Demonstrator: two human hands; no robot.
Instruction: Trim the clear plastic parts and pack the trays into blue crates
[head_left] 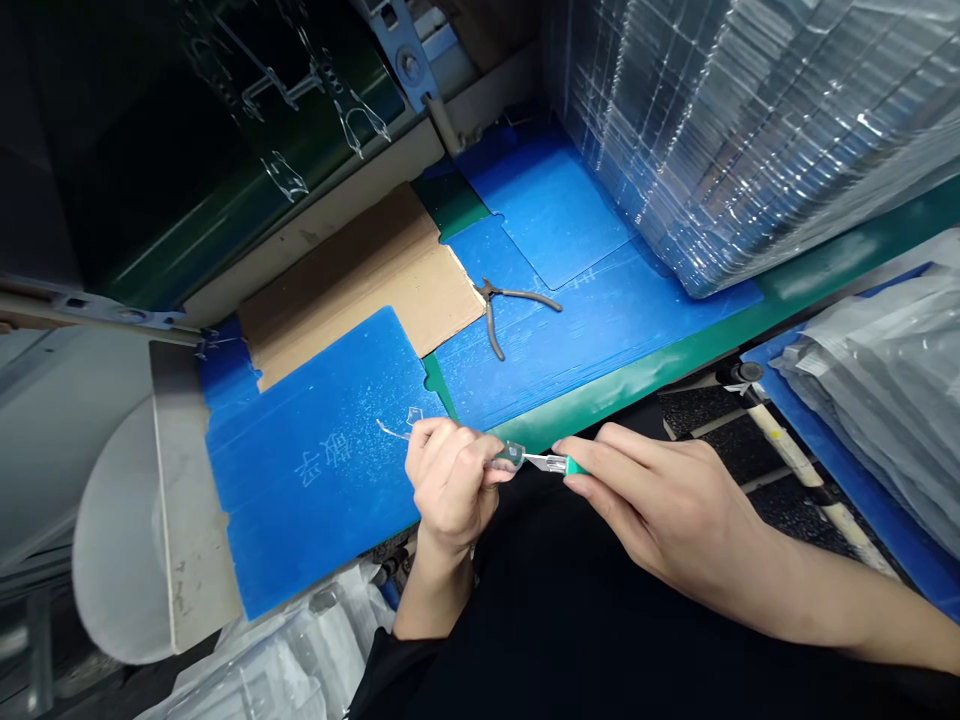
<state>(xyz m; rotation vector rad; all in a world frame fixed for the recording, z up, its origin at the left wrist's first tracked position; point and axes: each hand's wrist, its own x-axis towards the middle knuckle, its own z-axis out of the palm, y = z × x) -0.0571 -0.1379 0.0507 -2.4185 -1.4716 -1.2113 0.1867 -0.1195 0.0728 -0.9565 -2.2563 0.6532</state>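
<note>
My left hand [456, 478] is closed around a small clear plastic part [511, 456], whose rounded end sticks out toward the right. A thin clear branching piece [394, 430] shows past the other side of that fist; whether it is the same part, I cannot tell. Between the fingers of my right hand [667, 500] is a utility knife [574, 466] with a green body. Its short metal blade points left and meets or nearly meets the plastic end. Most of the knife's handle is hidden by my fingers.
Grey-handled cutting pliers [510, 300] lie on blue plastic sheets [570, 350], beside a piece of cardboard [352, 280]. Stacked clear trays [697, 200] stand back right. A dark green conveyor belt [225, 200] carries clear parts at upper left. Bagged items [892, 370] lie right.
</note>
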